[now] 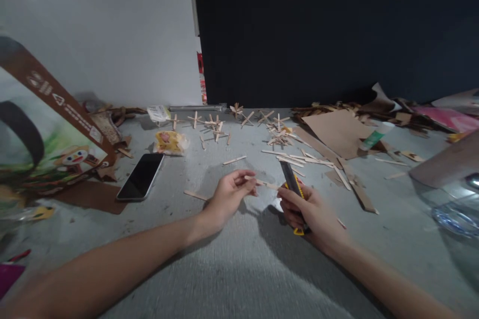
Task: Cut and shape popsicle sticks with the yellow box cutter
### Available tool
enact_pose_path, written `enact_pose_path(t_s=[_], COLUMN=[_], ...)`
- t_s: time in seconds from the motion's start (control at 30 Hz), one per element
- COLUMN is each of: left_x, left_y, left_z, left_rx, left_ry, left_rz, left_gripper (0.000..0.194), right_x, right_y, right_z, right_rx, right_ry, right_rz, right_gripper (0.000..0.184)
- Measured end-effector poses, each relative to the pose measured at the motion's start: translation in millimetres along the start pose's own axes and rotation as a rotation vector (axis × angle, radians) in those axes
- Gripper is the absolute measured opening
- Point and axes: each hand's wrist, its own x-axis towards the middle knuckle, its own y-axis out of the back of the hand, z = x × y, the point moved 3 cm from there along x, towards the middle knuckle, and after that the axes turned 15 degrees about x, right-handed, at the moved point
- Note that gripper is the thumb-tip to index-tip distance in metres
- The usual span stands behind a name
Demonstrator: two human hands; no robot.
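My left hand [231,193] pinches one end of a small wooden craft stick [267,185] between thumb and fingers. The thumb and finger of my right hand [313,213] meet the stick's other end. That same hand is wrapped round a black and yellow utility knife [290,175], which points up and away from me; whether its blade is out, I cannot make out. Just beyond the hands, a loose stick [234,160] lies on the grey surface. Another stick [195,195] rests left of my left wrist. Several sticks [303,158] are heaped beyond my right hand.
Crossed stick pieces [217,127] stand along the back. A phone [141,177], a yellow packet [171,143] and a printed bag [56,129] are on the left. To the right are cardboard [337,132], a green-and-white tube [376,136] and a clear plastic object [456,217].
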Motion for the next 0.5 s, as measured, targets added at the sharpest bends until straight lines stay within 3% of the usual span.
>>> enact_pose_path(t_s=[0.1,0.2,0.37,0.5], left_x=[-7,-15,-16,-10], left_y=[-10.0,-15.1,-11.6,-5.9], left_z=[0,3,8,6], left_rx=[-0.071,0.036,0.106,0.068], left_ry=[0.042,0.019,-0.061,-0.065], left_rz=[-0.079,-0.095,-0.040,0.030], left_gripper=[0.053,0.053,0.046,0.047], right_x=[-1,-5,-4,-9], right_y=[-4,-9,-8,-16], right_z=[4,8,11,3], right_rx=[-0.045,-0.124,-0.143,0.032], right_ry=[0.025,0.012,0.008,0.046], right_rz=[-0.011,-0.057,-0.078,-0.103], right_gripper=[0.056,0.058,0.060,0.061])
